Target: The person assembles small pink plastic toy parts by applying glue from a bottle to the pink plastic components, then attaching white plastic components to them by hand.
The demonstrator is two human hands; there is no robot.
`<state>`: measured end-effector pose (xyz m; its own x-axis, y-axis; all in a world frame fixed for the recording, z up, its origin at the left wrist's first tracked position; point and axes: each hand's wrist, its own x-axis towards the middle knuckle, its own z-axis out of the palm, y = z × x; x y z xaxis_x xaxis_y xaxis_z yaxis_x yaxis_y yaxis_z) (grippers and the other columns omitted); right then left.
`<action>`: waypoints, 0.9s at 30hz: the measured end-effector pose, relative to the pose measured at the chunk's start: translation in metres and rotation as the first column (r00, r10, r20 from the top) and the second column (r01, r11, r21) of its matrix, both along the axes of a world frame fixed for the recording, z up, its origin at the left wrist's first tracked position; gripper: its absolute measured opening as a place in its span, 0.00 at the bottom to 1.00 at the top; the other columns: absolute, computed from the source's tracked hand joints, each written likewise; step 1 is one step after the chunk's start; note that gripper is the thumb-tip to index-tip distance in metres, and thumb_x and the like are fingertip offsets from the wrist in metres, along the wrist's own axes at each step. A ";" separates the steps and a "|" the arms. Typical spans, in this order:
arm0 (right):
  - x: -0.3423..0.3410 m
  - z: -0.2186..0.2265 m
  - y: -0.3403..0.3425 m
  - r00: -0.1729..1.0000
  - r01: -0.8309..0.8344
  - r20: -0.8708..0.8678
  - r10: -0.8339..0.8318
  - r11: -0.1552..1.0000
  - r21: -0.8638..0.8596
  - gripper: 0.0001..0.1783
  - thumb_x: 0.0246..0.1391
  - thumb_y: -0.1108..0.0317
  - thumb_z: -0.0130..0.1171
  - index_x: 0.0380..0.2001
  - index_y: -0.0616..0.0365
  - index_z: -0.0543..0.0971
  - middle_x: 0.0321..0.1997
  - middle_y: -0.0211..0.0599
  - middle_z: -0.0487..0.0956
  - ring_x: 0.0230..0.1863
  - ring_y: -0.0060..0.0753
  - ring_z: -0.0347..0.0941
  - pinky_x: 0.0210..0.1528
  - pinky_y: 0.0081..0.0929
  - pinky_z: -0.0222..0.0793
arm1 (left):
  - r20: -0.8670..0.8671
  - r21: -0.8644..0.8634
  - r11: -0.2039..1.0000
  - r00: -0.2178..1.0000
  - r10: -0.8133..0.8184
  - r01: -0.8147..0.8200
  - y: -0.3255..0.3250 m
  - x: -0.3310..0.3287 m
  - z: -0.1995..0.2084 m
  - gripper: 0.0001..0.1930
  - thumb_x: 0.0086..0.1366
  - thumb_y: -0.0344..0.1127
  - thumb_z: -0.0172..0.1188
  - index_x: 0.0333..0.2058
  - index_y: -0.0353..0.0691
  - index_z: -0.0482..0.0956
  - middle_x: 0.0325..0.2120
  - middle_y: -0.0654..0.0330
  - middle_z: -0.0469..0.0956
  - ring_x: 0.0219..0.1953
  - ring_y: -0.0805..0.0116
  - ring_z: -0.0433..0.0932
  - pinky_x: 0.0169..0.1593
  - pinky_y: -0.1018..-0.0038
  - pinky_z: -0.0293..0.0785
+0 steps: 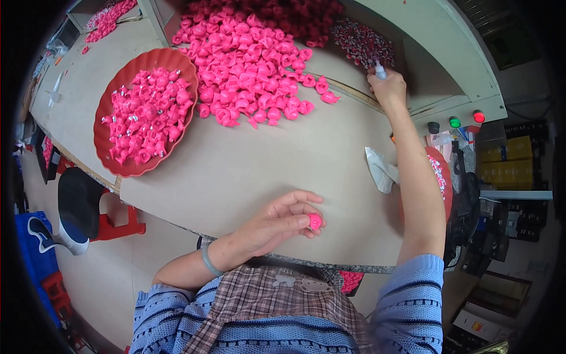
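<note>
Between the thumb and fingers of my left hand (283,218) is a small pink plastic piece (315,221), held over the near part of the table. My right arm reaches far to the right, where my right hand (387,87) is closed round a small translucent bottle (380,72). That bottle is at the near edge of a heap of small pale and dark pink parts (362,44) under the machine's cover. A large pile of similar pink pieces (247,71) spreads over the back of the table. At its left, a red scalloped tray (106,150) holds pink pieces with silvery bits.
A crumpled white tissue (382,171) lies beside my right forearm. Partly behind that arm is another red tray (445,194) with small pale parts. Green and red buttons (454,122) sit on the pale housing (471,71). A red stool (124,221) stands left of the table.
</note>
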<state>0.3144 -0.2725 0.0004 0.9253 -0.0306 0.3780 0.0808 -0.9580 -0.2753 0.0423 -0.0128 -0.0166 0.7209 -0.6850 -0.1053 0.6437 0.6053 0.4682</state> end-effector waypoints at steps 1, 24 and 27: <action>-0.015 0.006 0.005 0.973 -0.010 -0.207 0.099 0.919 0.394 0.12 0.48 0.68 0.60 0.38 0.58 0.79 0.30 0.42 0.80 0.31 0.38 0.77 0.32 0.33 0.73 | -0.028 -0.010 1.000 0.999 0.021 -0.022 0.001 0.000 0.002 0.15 0.68 0.33 0.52 0.50 0.36 0.71 0.42 0.58 0.76 0.44 0.72 0.74 0.48 0.74 0.71; -0.298 0.026 0.052 0.869 0.113 -0.214 0.446 0.243 0.963 0.07 0.51 0.80 0.59 0.35 0.67 0.79 0.26 0.33 0.77 0.26 0.19 0.74 0.27 0.16 0.70 | 0.209 0.357 0.906 0.964 0.162 -0.229 -0.024 -0.016 -0.001 0.11 0.64 0.29 0.58 0.45 0.34 0.75 0.34 0.60 0.77 0.33 0.76 0.76 0.39 0.79 0.73; -0.302 0.028 0.056 0.886 0.085 -0.228 0.403 0.343 0.935 0.06 0.51 0.79 0.61 0.34 0.65 0.80 0.27 0.32 0.78 0.26 0.18 0.74 0.26 0.15 0.70 | 0.241 0.395 0.886 0.958 0.156 -0.244 -0.027 -0.017 0.000 0.11 0.63 0.28 0.58 0.44 0.34 0.75 0.34 0.60 0.77 0.33 0.76 0.76 0.39 0.79 0.74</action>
<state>0.0128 -0.2169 0.0280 0.9896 0.0413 -0.1377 -0.1350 -0.0627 -0.9889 0.0249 -0.0400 -0.0162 0.8737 -0.4478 -0.1902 0.3976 0.4318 0.8096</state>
